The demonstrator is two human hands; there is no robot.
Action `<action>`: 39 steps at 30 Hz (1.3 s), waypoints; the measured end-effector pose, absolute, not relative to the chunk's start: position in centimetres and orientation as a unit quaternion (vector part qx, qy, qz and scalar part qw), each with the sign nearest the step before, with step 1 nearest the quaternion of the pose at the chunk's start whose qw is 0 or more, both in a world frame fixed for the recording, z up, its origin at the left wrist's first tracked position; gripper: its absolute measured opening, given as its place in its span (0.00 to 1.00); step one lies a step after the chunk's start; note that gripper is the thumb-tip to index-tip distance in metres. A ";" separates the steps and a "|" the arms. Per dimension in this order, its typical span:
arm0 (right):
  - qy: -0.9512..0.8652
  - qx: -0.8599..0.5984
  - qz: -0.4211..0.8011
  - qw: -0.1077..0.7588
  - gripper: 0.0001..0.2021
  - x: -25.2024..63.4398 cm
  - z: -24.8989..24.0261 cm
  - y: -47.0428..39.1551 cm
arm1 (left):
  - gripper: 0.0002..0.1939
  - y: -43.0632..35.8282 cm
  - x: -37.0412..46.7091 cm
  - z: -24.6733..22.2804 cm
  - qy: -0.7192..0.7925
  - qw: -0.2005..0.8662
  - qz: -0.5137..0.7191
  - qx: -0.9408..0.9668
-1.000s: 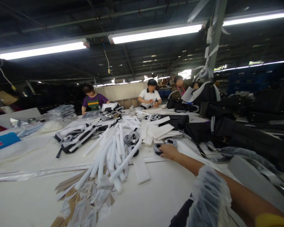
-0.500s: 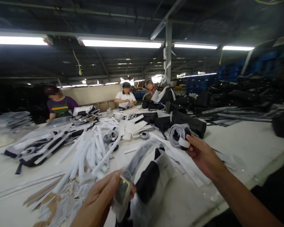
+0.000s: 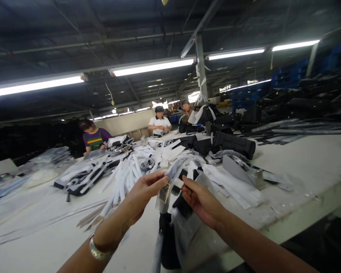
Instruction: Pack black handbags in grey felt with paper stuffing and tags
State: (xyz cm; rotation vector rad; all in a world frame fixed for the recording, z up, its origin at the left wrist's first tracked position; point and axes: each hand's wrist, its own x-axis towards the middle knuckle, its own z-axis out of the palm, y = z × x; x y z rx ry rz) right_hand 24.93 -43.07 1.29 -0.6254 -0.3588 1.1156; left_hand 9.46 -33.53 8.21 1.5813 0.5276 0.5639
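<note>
Close to the middle of the view my left hand (image 3: 149, 191) pinches a gold-coloured buckle (image 3: 164, 193) covered in clear plastic, thumb on its upper edge. A wrapped belt (image 3: 173, 167) arches away from it over the table. My right hand (image 3: 201, 201) pinches a dark strap end with a white piece (image 3: 177, 183) round it, just right of the buckle; I cannot tell whether the two touch. Below both hands hangs a black bag (image 3: 170, 242), partly under white wrapping.
White tubes and strips (image 3: 127, 170) heap up left of centre, with a coiled strap (image 3: 147, 163) among them. Wrapped black straps (image 3: 88, 176) lie further left. Black bags (image 3: 233, 144) stand behind. Three co-workers are across the table (image 3: 295, 159); a post (image 3: 201, 72) rises beyond.
My right hand has moved left and inward, bringing the white-wrapped strap end beside the buckle. My left hand has risen with the buckle. The view has shifted and tilted.
</note>
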 end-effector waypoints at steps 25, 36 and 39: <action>-0.358 -0.349 0.509 0.701 0.17 27.5 4.7 -43.1 | 0.18 -32.9 10.4 10.2 0.241 0.521 0.187 0.797; -0.341 -0.340 0.528 0.700 0.19 28.7 3.5 -44.1 | 0.18 -33.0 12.4 8.1 0.265 0.595 0.227 0.724; -0.289 -0.374 0.528 0.706 0.21 28.0 2.9 -43.7 | 0.19 -33.3 12.4 8.3 0.282 0.585 0.245 0.720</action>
